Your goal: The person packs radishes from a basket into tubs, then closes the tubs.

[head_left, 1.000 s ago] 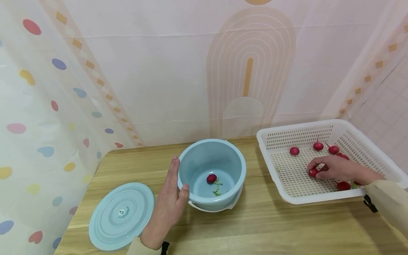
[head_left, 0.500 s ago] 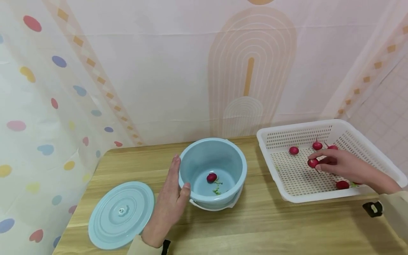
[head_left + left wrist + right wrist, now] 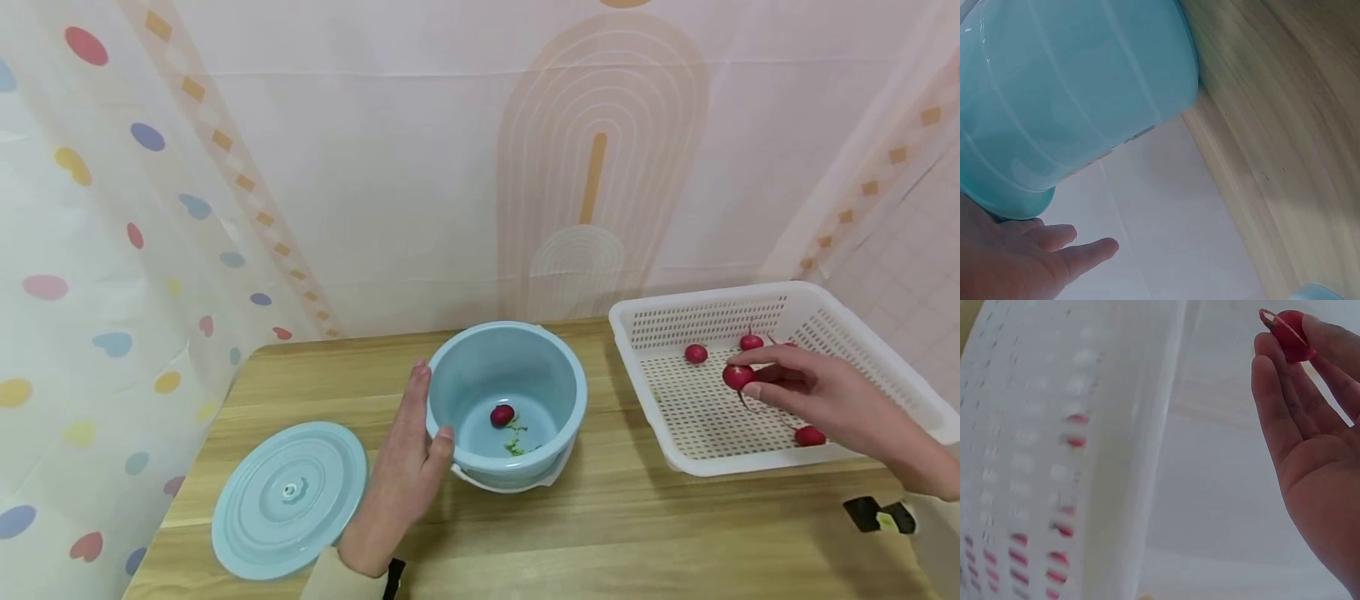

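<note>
The right hand [image 3: 832, 404] pinches a red radish [image 3: 738, 377] with thumb and fingertips (it is small and round, so a pinch likely suits it best). That radish is up over the white basket [image 3: 742, 465], where other radishes [image 3: 696, 353] lie. The left hand [image 3: 397, 471] has straight fingers and rests at the rim of the blue bucket [image 3: 502, 362], maybe so it won't slide. Inside are one dark radish [image 3: 502, 415] and green bits [image 3: 514, 437]. The lid [image 3: 291, 500] lies on the surface [image 3: 600, 533], probably to leave the bucket's top free.
</note>
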Tool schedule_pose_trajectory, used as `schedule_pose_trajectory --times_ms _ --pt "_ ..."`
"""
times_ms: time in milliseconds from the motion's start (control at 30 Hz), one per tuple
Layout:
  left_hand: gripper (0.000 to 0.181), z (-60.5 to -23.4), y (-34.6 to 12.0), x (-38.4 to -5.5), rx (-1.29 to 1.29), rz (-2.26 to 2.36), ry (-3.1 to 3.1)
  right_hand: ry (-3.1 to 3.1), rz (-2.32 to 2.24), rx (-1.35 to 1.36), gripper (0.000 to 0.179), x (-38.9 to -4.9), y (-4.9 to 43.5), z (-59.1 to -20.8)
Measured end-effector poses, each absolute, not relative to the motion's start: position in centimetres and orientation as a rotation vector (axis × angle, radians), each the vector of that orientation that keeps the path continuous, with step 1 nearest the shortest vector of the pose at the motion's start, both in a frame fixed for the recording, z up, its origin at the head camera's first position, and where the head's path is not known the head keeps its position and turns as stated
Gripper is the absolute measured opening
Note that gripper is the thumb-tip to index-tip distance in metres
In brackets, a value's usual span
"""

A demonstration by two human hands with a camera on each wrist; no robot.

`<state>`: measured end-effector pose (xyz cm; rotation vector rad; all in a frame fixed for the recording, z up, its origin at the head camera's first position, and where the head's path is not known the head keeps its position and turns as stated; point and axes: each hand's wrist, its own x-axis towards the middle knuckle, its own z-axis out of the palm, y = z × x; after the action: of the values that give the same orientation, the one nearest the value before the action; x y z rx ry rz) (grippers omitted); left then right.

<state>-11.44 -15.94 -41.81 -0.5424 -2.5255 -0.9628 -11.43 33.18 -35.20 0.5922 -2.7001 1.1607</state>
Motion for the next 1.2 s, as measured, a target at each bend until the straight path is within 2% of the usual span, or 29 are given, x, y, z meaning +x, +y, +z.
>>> schedule_pose_trajectory --times_ms 533,800,1200 --pt "0.073 -41.4 -15.8 -11.3 -0.546 -0.954 -2.532 -2.496 1.26 0.665 0.04 -9.9 27.7 -33.6" --pt "0.073 -41.3 -15.8 -11.2 -0.528 -0.949 -2.544 -2.348 1.289 0.829 0.051 -10.2 24.6 -33.7" --pt "0.073 -41.4 -15.9 -11.3 -0.522 -0.947 -2.546 -2.299 1.422 0.83 0.046 -10.7 20.5 -33.3"
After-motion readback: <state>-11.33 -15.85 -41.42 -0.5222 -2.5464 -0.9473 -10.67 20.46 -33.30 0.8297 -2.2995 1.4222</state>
